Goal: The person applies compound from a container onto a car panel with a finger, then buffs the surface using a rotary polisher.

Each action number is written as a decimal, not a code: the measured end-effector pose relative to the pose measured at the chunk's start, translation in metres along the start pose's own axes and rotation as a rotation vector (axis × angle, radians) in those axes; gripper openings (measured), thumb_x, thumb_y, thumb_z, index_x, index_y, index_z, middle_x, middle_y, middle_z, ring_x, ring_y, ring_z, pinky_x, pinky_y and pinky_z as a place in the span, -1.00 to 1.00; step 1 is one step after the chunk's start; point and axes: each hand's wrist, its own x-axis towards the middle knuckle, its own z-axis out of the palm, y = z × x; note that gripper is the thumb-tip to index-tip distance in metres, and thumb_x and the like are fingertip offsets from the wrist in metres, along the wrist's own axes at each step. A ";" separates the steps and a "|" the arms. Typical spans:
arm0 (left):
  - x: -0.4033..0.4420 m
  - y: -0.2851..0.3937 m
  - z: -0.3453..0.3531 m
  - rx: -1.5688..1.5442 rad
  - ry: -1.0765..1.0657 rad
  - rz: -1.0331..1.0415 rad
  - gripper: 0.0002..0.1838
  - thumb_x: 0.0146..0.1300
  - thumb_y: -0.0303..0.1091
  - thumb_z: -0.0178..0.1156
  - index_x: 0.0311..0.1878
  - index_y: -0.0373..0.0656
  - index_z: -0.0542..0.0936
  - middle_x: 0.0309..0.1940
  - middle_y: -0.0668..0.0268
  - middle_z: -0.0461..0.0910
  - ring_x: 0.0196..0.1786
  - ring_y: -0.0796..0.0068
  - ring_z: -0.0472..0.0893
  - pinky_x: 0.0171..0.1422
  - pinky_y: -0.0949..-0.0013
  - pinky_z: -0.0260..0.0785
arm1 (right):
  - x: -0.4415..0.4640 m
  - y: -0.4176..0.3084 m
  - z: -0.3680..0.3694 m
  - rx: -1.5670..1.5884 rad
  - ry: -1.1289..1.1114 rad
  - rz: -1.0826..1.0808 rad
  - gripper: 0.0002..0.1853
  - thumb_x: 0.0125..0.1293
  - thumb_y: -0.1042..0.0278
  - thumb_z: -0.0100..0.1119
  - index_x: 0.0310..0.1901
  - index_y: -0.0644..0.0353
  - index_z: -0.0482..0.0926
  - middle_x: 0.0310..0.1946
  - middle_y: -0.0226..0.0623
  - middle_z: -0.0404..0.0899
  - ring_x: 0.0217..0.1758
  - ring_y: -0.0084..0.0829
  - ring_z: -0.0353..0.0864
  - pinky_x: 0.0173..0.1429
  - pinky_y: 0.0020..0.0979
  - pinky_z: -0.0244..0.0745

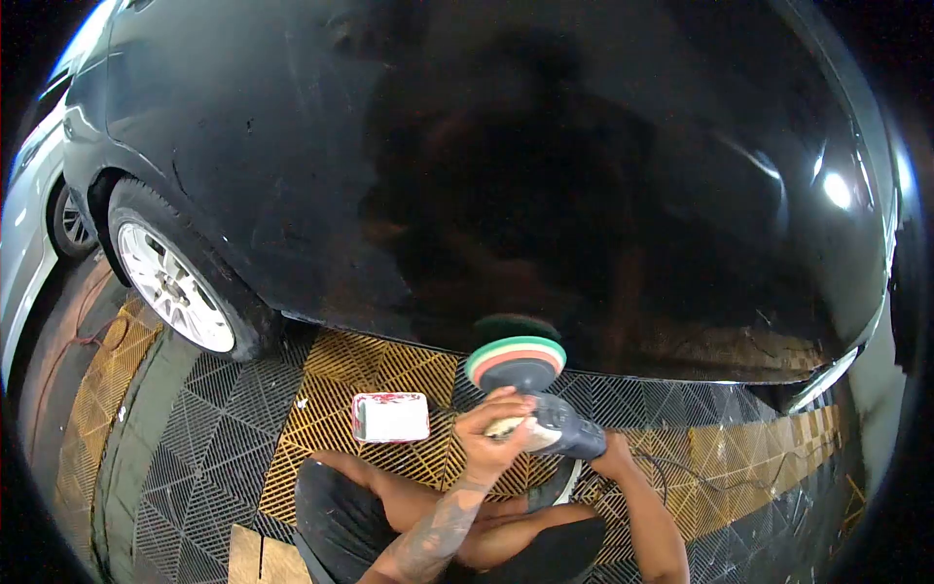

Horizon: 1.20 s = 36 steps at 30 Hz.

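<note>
Polisher: A black-and-grey power polisher is held in both hands low beside the car, its head towards the bodywork and its rear end towards the person's right.
Left hand: The left hand, on the tattooed arm, has its grip wrapped around a pale part near the polisher's head.
Right hand: The right hand has its grip closed around the rear end of the same tool.
Pad: A round layered pad, green, cream and salmon, faces the lower bodywork; whether it touches the paint cannot be told.
Car: A glossy black car body panel reflects the pad just above it; a silver multi-spoke wheel stands to the left.
Box: A white rectangular box with a red-patterned rim lies on the floor, left of the polisher.
Floor: Black and yellow slatted tiles lie underneath.
Cord: A thin dark cord runs across the tiles on the right.
</note>
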 end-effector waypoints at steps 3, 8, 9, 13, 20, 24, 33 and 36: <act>-0.001 -0.004 -0.044 0.037 0.104 0.002 -0.93 0.19 -0.45 0.33 -0.27 -0.19 0.68 -0.30 0.17 0.79 -0.07 0.20 0.79 0.42 -0.06 0.37 | 0.020 -0.037 0.012 0.039 -0.054 -0.136 -0.60 -0.11 0.40 0.36 -0.12 0.18 0.68 -0.21 0.04 0.73 -0.06 0.08 0.72 0.04 -0.09 0.60; 0.003 -0.004 -0.111 -0.013 0.292 0.016 -0.83 0.24 -0.32 0.33 -0.20 -0.21 0.63 -0.25 0.17 0.71 -0.11 0.24 0.71 0.51 -0.06 0.27 | 0.050 -0.090 0.045 -0.020 -0.095 -0.227 -0.61 -0.11 0.41 0.33 -0.15 0.24 0.67 -0.17 0.12 0.71 -0.04 0.12 0.70 0.07 -0.03 0.60; 0.002 -0.006 -0.121 -0.032 0.303 0.014 -0.82 0.24 -0.32 0.33 -0.19 -0.21 0.63 -0.24 0.17 0.71 -0.10 0.24 0.71 0.51 -0.06 0.26 | 0.053 -0.095 0.053 -0.009 -0.065 -0.242 -0.59 -0.13 0.42 0.33 -0.13 0.24 0.67 -0.15 0.11 0.70 -0.02 0.14 0.68 0.09 -0.03 0.59; 0.001 -0.007 -0.116 -0.033 0.311 0.020 -0.83 0.20 -0.33 0.34 -0.21 -0.20 0.63 -0.27 0.18 0.72 -0.11 0.23 0.72 0.48 -0.05 0.27 | 0.055 -0.072 0.073 0.003 0.125 -0.368 -0.56 -0.14 0.44 0.33 -0.10 0.25 0.64 -0.14 0.09 0.69 0.00 0.16 0.65 0.10 -0.03 0.56; -0.010 -0.007 -0.034 -0.080 0.152 -0.029 -0.90 0.14 -0.56 0.32 -0.26 -0.22 0.68 -0.30 0.19 0.77 -0.10 0.23 0.77 0.42 0.00 0.37 | 0.016 -0.016 0.025 0.069 -0.039 -0.136 -0.56 -0.14 0.46 0.30 -0.08 0.24 0.64 -0.12 0.08 0.71 0.00 0.12 0.68 0.11 -0.05 0.58; -0.021 -0.009 0.020 -0.079 0.050 -0.068 -0.89 0.16 -0.47 0.33 -0.24 -0.21 0.66 -0.26 0.14 0.76 -0.09 0.23 0.75 0.47 -0.03 0.28 | -0.007 0.035 -0.001 0.058 0.030 -0.066 -0.55 -0.12 0.40 0.35 -0.07 0.21 0.67 -0.18 0.07 0.72 -0.06 0.08 0.71 0.07 -0.11 0.60; -0.050 -0.026 0.119 -0.128 -0.112 -0.130 -0.84 0.13 -0.53 0.37 -0.20 -0.21 0.67 -0.21 0.14 0.78 -0.03 0.24 0.76 0.46 -0.03 0.32 | -0.046 0.091 -0.077 0.030 -0.047 0.171 -0.50 -0.05 0.41 0.40 0.05 0.15 0.69 -0.06 -0.02 0.74 0.02 -0.06 0.74 0.16 -0.20 0.58; -0.058 -0.029 0.140 -0.127 -0.116 -0.136 -0.83 0.11 -0.54 0.40 -0.20 -0.21 0.69 -0.21 0.15 0.79 -0.05 0.27 0.77 0.42 0.02 0.37 | -0.055 0.129 -0.073 0.113 0.046 0.125 -0.53 -0.04 0.39 0.41 0.02 0.15 0.70 -0.06 -0.03 0.74 0.00 -0.08 0.74 0.14 -0.22 0.59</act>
